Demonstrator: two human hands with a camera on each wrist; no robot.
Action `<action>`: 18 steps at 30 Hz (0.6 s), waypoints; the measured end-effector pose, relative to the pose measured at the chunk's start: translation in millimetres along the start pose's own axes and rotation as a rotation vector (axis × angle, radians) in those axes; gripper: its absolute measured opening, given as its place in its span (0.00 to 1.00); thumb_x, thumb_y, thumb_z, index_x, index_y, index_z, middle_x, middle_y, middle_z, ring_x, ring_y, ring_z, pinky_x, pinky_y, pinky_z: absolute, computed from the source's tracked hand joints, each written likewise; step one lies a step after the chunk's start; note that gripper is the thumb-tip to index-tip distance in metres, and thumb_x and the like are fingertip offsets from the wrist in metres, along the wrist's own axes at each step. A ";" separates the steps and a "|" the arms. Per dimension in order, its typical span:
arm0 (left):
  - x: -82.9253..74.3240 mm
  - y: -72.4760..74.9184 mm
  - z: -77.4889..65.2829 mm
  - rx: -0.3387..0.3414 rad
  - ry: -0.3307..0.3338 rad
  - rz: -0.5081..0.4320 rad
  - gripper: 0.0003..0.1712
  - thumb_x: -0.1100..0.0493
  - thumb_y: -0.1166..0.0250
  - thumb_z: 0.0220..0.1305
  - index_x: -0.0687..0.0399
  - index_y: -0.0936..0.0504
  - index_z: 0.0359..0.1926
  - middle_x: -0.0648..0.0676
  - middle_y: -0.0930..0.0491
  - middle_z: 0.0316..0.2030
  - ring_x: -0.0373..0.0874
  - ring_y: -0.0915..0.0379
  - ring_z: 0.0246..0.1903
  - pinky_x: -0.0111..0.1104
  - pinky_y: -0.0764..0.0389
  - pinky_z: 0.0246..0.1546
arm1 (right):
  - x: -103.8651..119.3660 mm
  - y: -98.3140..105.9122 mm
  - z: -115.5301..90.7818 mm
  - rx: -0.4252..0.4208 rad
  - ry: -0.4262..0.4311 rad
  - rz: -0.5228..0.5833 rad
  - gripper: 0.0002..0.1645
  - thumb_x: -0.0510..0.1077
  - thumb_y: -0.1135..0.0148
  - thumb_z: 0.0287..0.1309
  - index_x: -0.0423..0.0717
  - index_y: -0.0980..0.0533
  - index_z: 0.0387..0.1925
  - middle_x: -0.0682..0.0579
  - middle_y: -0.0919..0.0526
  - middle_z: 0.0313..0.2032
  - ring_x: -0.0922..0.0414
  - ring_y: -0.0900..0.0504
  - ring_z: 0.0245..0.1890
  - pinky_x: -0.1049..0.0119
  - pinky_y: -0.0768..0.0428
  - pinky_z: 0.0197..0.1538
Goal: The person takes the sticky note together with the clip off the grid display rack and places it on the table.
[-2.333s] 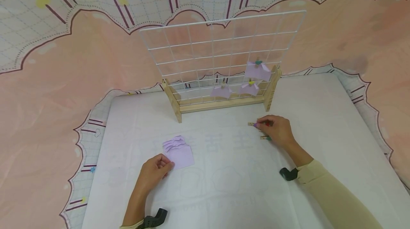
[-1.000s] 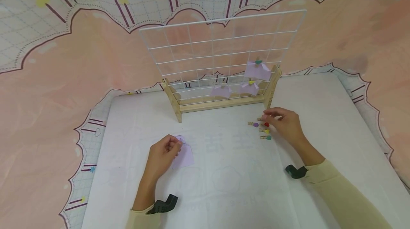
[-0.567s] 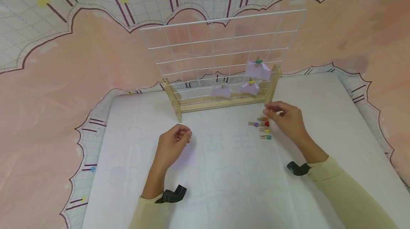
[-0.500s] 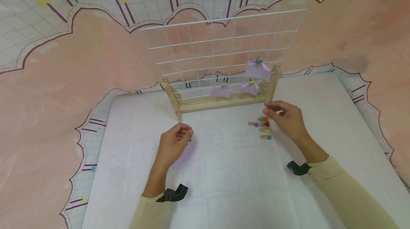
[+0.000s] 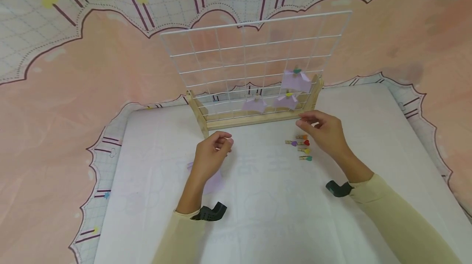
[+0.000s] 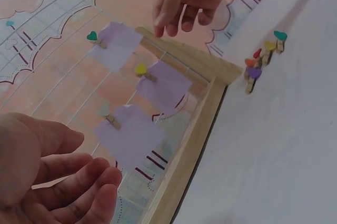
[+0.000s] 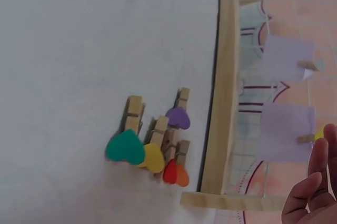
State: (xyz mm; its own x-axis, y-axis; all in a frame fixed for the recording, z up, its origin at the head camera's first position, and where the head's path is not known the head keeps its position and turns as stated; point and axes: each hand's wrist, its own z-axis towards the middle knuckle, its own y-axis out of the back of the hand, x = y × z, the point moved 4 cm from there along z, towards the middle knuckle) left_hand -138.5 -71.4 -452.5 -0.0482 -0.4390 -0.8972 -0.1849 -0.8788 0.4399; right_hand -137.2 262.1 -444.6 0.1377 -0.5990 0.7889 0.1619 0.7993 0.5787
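Observation:
My left hand (image 5: 212, 155) hovers in front of the rack's left foot, fingers loosely bent; nothing is in its grasp in the left wrist view. Partly behind it lie lilac paper notes (image 5: 212, 184) on the table. Near the rack's right foot my right hand (image 5: 324, 130) hangs with relaxed fingers and holds nothing. Just in front of that hand lie several small wooden clothespins with coloured hearts, among them a teal-heart clothespin (image 7: 126, 142) and a purple-heart clothespin (image 7: 179, 116). Three lilac notes, such as the upper note (image 5: 296, 80), are clipped on the white wire grid (image 5: 243, 61).
The grid stands in a wooden base (image 5: 254, 120) at the table's back. A white cloth (image 5: 265, 215) covers the table. Behind hangs a peach patterned backdrop (image 5: 121, 59). Dark wrist devices (image 5: 212, 212) sit at both cuffs.
My left hand has moved from the loose notes forward and right. The right hand has left the clothespins and risen toward the rack's base. The clothespins now lie side by side, uncovered.

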 end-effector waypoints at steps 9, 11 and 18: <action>-9.0 -12.3 16.7 0.013 -0.013 -0.007 0.14 0.54 0.37 0.73 0.55 0.18 0.54 0.61 0.14 0.38 0.59 0.15 0.37 0.34 0.15 0.33 | 13.8 -6.7 12.9 -0.004 0.031 0.041 0.15 0.46 0.28 0.63 0.44 0.15 0.49 0.47 0.12 0.40 0.69 0.20 0.39 0.81 0.23 0.40; -10.4 -14.0 21.1 0.005 -0.018 -0.005 0.15 0.54 0.37 0.73 0.54 0.18 0.55 0.61 0.14 0.38 0.56 0.15 0.35 0.34 0.15 0.33 | 16.9 -9.1 15.8 0.000 0.031 0.052 0.15 0.45 0.28 0.62 0.43 0.15 0.49 0.47 0.12 0.41 0.66 0.20 0.39 0.81 0.23 0.41; -15.4 -19.2 35.3 -0.024 -0.040 -0.020 0.18 0.56 0.37 0.73 0.57 0.19 0.59 0.60 0.14 0.38 0.55 0.15 0.34 0.34 0.13 0.35 | 26.1 -23.1 28.5 0.010 0.068 0.092 0.16 0.43 0.27 0.61 0.41 0.15 0.49 0.45 0.12 0.40 0.58 0.18 0.38 0.81 0.22 0.41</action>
State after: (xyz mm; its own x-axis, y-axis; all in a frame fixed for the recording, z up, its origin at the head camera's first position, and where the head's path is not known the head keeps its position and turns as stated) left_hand -168.8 -41.1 -448.4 -0.0843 -0.4139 -0.9064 -0.1626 -0.8917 0.4223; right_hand -165.2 229.4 -431.5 0.2172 -0.5246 0.8232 0.1363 0.8513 0.5066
